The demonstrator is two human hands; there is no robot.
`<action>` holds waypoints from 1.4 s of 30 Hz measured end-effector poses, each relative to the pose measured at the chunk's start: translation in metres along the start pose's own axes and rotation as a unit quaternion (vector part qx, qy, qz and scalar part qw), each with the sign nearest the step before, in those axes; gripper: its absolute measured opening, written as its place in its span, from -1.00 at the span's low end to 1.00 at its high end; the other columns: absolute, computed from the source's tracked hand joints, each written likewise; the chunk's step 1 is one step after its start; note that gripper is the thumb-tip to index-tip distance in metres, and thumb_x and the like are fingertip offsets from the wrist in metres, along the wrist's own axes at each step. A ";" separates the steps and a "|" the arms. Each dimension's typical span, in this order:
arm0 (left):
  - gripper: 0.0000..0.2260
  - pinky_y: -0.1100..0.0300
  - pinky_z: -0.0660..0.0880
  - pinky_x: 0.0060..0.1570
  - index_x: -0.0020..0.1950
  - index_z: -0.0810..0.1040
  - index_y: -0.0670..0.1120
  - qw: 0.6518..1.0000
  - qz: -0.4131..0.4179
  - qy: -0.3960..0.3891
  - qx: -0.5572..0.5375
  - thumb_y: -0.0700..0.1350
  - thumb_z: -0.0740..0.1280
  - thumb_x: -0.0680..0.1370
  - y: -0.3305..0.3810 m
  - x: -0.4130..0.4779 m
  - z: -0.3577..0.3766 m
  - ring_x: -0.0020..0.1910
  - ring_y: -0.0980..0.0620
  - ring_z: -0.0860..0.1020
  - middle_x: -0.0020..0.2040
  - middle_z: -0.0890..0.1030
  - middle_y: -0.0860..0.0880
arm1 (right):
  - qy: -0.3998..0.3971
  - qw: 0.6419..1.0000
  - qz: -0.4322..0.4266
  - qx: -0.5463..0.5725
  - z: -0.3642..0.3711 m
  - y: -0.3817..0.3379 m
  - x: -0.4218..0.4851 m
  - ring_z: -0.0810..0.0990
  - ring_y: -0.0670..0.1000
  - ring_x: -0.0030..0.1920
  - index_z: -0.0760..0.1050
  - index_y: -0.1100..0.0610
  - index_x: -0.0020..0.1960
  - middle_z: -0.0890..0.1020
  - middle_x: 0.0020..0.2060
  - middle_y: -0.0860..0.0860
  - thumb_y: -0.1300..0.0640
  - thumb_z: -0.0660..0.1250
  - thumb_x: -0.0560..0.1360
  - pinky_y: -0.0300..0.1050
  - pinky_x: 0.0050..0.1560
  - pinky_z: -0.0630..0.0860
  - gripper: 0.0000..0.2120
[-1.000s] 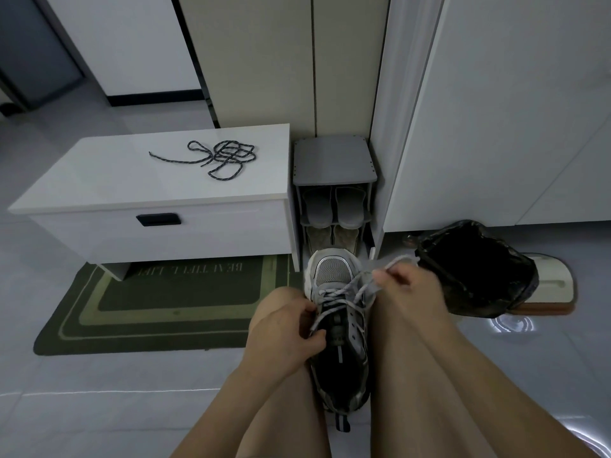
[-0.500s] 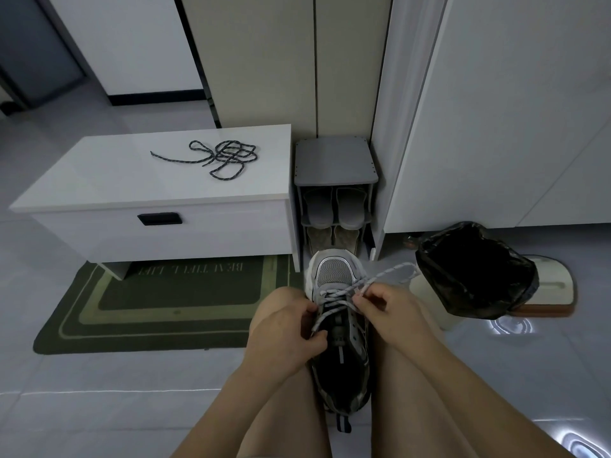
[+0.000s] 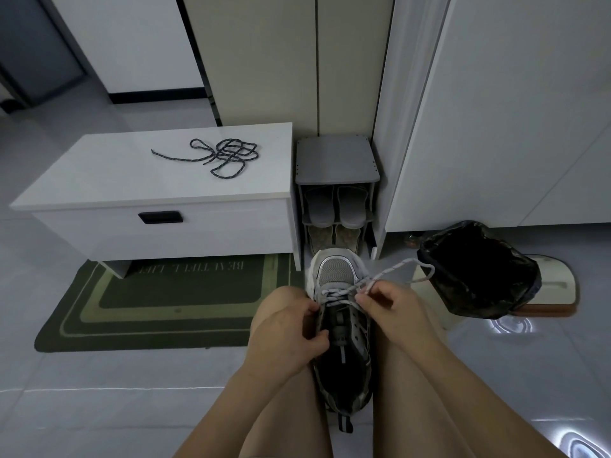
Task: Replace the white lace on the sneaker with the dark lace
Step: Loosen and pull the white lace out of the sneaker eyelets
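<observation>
Draw the white speckled cord lace [image 3: 391, 271] out one eyelet at a time so it won't snag; the right hand [image 3: 393, 312] has a narrow grip, pinching it near the toe; the left hand [image 3: 287, 338] has its grip curled round the edge of the grey mesh sneaker [image 3: 337, 272]; the dark speckled rope lace [image 3: 228, 157] lies coiled on the white counter [image 3: 115, 180] at 10 o'clock.
</observation>
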State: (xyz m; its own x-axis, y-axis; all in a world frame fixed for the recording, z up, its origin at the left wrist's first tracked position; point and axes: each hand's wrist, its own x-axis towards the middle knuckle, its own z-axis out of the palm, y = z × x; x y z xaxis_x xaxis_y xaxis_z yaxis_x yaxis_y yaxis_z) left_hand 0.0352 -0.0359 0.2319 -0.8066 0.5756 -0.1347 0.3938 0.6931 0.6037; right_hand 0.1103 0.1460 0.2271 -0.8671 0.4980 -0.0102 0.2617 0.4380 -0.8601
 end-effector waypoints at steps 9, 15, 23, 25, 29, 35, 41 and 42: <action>-0.66 0.20 0.51 0.03 0.18 0.51 0.08 1.000 0.005 0.003 -0.006 0.05 0.38 0.42 0.005 0.003 0.000 0.00 0.18 0.57 0.00 0.61 0.16 | 0.073 0.994 0.040 -0.065 0.005 0.010 0.005 0.59 0.11 -0.24 0.39 0.18 -0.09 0.63 -0.26 0.11 0.05 0.14 0.58 -0.02 -0.22 0.47 -0.79; -0.68 0.22 0.53 -0.02 0.11 0.52 0.10 0.999 0.029 0.015 -0.009 0.19 0.35 0.41 0.000 0.004 0.002 -0.07 0.24 0.55 -0.08 0.54 0.22 | 0.089 0.985 0.099 0.111 -0.009 -0.004 0.021 0.63 0.04 -0.48 0.26 0.08 -0.20 0.65 -0.41 0.07 0.08 0.04 0.63 -0.09 -0.31 0.48 -0.76; -0.85 0.10 0.56 -0.19 -0.12 0.44 0.25 0.994 0.023 0.111 -0.008 0.24 0.19 0.39 -0.008 0.026 0.016 -0.20 0.22 0.54 -0.23 0.56 0.22 | -0.033 0.985 -0.041 -0.162 -0.013 0.026 0.007 0.54 -0.11 -0.20 0.54 -0.04 -0.17 0.59 -0.26 -0.13 -0.24 0.23 0.43 -0.11 -0.10 0.49 -0.71; -0.88 0.07 0.55 -0.22 -0.15 0.41 0.20 0.994 0.033 0.105 0.024 0.21 0.20 0.42 -0.006 0.030 0.015 -0.23 0.20 0.53 -0.27 0.56 0.20 | -0.058 0.972 -0.094 -0.206 -0.010 0.033 0.002 0.50 -0.07 -0.11 0.52 -0.09 -0.17 0.56 -0.23 -0.17 -0.28 0.22 0.37 -0.09 -0.05 0.44 -0.72; -0.87 0.02 0.52 -0.23 -0.16 0.32 0.16 0.987 0.061 0.120 0.084 0.17 0.08 0.49 -0.004 0.030 0.016 -0.23 0.08 0.51 -0.25 0.54 0.13 | -0.080 0.953 -0.106 -0.272 -0.008 0.025 0.000 0.44 -0.04 -0.01 0.50 -0.04 -0.10 0.51 -0.12 -0.16 -0.10 0.31 0.44 -0.09 0.08 0.36 -0.85; -0.83 -0.06 0.53 -0.30 -0.15 0.20 0.16 0.995 0.040 0.055 0.070 0.20 -0.04 0.50 0.003 0.039 0.009 -0.32 -0.06 0.55 -0.33 0.55 0.04 | -0.029 0.942 -0.157 -0.296 -0.008 0.010 0.002 0.52 -0.01 -0.25 0.38 -0.01 -0.14 0.50 -0.36 -0.12 -0.14 0.02 0.45 -0.11 0.18 0.32 -0.75; -0.91 0.15 0.35 -0.20 -0.08 0.38 -0.04 0.997 0.040 -0.057 -0.014 -0.07 0.20 0.60 0.022 0.049 -0.024 -0.22 0.02 0.44 -0.28 0.43 0.10 | -0.019 0.920 -0.203 -0.336 -0.008 0.014 0.004 0.57 -0.05 -0.17 0.45 -0.08 -0.19 0.57 -0.34 -0.17 -0.19 0.09 0.41 -0.09 0.25 0.11 -0.74; -0.92 0.18 0.35 -0.20 -0.08 0.41 -0.04 0.997 0.038 -0.050 -0.038 -0.08 0.26 0.58 0.019 0.048 -0.026 -0.22 0.05 0.44 -0.27 0.45 0.11 | -0.023 0.921 -0.196 -0.336 -0.010 0.017 0.004 0.56 -0.06 -0.16 0.44 -0.09 -0.20 0.57 -0.33 -0.18 -0.20 0.08 0.42 -0.09 0.25 0.11 -0.74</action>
State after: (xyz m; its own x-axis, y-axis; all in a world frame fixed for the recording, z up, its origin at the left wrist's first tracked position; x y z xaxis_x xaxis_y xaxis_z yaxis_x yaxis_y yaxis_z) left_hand -0.0074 -0.0061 0.2572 -0.7268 0.6676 -0.1615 0.4137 0.6132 0.6729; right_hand 0.1158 0.1630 0.2174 -0.9640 0.1773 0.1984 0.1142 0.9491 -0.2934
